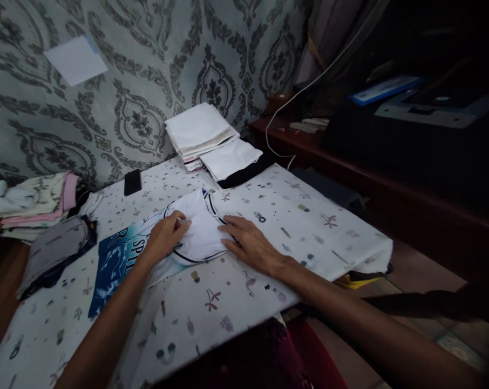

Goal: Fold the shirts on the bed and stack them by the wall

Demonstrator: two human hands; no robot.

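Touching one white-and-blue shirt (204, 232) on one table (297, 227), the left hand (165, 234) is curling, its hold unclear; the right hand (250, 246) is spreading flat, gripping nothing. One phone (133, 182) is lying behind.

Can see a black smartphone (133, 183), damask wallpaper (141, 128) bearing white paper (75, 60), and a white cable (266, 133) near a reddish-brown desk (309, 147).

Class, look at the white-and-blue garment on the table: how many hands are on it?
2. The left hand is beside the lettering; the right hand is at the dark-trimmed edge of the garment.
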